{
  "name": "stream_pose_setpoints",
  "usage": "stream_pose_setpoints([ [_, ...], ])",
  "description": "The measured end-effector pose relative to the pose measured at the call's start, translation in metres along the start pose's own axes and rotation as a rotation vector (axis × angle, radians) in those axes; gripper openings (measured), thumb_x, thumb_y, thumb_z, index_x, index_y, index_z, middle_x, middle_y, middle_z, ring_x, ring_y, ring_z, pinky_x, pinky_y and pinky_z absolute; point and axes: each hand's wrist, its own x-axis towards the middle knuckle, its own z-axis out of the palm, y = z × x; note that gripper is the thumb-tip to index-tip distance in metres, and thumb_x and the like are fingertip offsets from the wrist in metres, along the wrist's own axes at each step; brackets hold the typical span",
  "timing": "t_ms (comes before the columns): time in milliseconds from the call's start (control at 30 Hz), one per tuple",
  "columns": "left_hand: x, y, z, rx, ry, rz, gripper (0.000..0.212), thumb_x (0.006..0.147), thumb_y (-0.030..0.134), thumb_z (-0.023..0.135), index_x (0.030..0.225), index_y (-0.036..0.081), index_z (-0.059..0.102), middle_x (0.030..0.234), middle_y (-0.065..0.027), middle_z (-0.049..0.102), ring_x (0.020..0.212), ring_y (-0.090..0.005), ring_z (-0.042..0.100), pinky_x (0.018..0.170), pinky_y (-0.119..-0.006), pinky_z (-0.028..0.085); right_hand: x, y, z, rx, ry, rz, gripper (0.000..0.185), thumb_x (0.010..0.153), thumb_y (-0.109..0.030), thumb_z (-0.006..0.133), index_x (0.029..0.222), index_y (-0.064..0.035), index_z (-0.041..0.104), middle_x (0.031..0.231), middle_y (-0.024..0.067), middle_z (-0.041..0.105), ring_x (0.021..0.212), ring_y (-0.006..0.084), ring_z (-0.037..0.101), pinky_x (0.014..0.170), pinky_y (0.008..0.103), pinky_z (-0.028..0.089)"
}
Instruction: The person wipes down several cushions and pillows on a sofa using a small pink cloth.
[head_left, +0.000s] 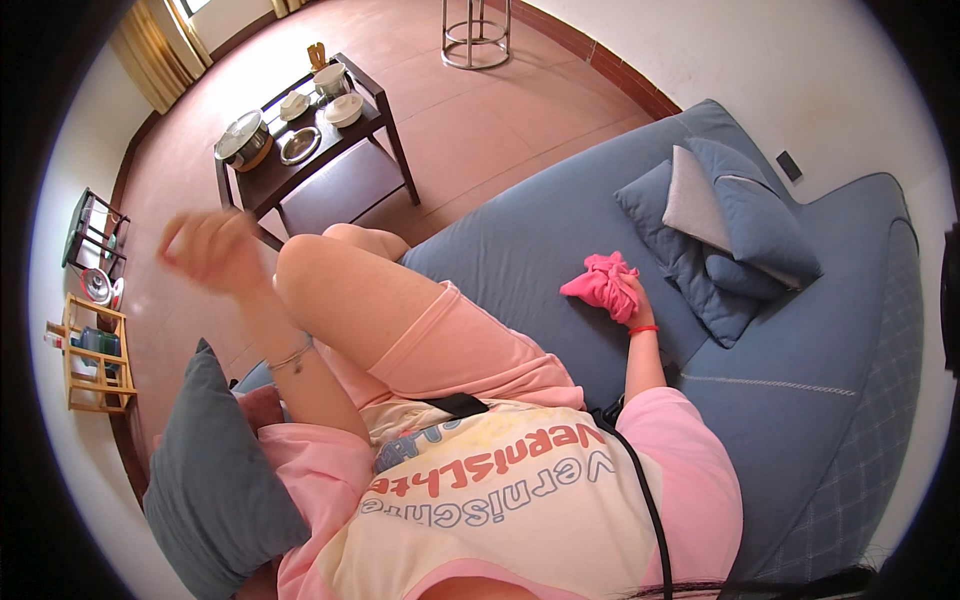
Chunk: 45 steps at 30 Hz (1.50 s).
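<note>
Blurred and raised, my left hand (214, 247) is at the left, beyond my bent knee, with its fingers curled. No object can be made out in it, and the blur hides how far the fingers are closed. A thin bracelet (291, 358) circles that wrist. At the right, my right hand (636, 294) grips a bunched bright pink cloth (604, 288) just over the blue sofa seat. A red band (643, 329) is around this wrist. My legs, in pink shorts (465, 345), are drawn up and lean to the left.
Blue cushions and a grey one (697, 199) lie piled on the sofa (517, 202) at the right. A dark blue-grey cushion (217, 480) stands by my left arm. A dark table (330, 161) holds pots and lidded bowls. A black strap (649, 487) crosses my shirt's right side.
</note>
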Motion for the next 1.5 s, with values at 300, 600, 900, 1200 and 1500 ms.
stream_pose_setpoints([
  [300, -0.021, -0.206, -0.136, 1.345, 0.291, -1.041, 0.025, 0.083, 0.028, 0.051, 0.079, 0.005, 0.058, 0.060, -0.0040, 0.054, 0.051, -0.0133, 0.051, 0.047, -0.028, 0.041, 0.035, -0.098, -0.028, 0.037, 0.343, -0.372, 0.021, 0.079, -0.006, 0.057, 0.099, -0.0010, 0.055, 0.096, 0.0074, 0.058, 0.087, 0.0139, 0.057, 0.080, 0.0261, 0.045],
  [600, -0.063, -0.210, -0.141, 1.654, -0.104, -1.810, 0.031, 0.080, 0.032, 0.054, 0.096, 0.006, 0.058, 0.079, -0.0103, 0.062, 0.074, -0.0228, 0.060, 0.067, -0.036, 0.047, 0.028, -0.149, -0.060, -0.210, 0.429, -0.497, 0.038, 0.081, -0.015, 0.054, 0.116, -0.0031, 0.046, 0.117, 0.0094, 0.051, 0.107, 0.0221, 0.049, 0.093, 0.0323, 0.038],
  [900, -0.075, -0.199, -0.153, 1.648, -0.222, -2.132, 0.034, 0.081, 0.035, 0.052, 0.097, 0.005, 0.057, 0.075, -0.0085, 0.063, 0.068, -0.0194, 0.060, 0.065, -0.033, 0.047, 0.024, -0.174, -0.086, 0.290, 0.657, -0.586, 0.052, 0.076, -0.008, 0.046, 0.128, -0.0137, 0.037, 0.133, 0.0059, 0.039, 0.118, 0.0223, 0.041, 0.089, 0.0340, 0.040],
  [1200, -0.080, -0.205, -0.167, 1.852, -0.398, -1.809, 0.039, 0.082, 0.039, 0.051, 0.103, 0.006, 0.055, 0.076, -0.0087, 0.063, 0.071, -0.0197, 0.061, 0.066, -0.035, 0.047, 0.057, -0.171, -0.147, -1.122, 0.747, -0.575, 0.039, 0.086, -0.034, 0.043, 0.117, -0.0110, 0.048, 0.127, 0.0056, 0.046, 0.117, 0.0265, 0.043, 0.096, 0.0376, 0.036],
  [1500, -0.075, -0.203, -0.157, 1.740, -0.279, -1.934, 0.038, 0.082, 0.036, 0.050, 0.102, 0.005, 0.056, 0.083, -0.0101, 0.064, 0.076, -0.0226, 0.062, 0.072, -0.037, 0.047, 0.052, -0.269, 0.047, -0.406, 0.664, -0.747, 0.020, 0.079, -0.013, 0.056, 0.092, 0.0016, 0.063, 0.090, 0.0083, 0.062, 0.080, 0.0143, 0.058, 0.073, 0.0287, 0.046],
])
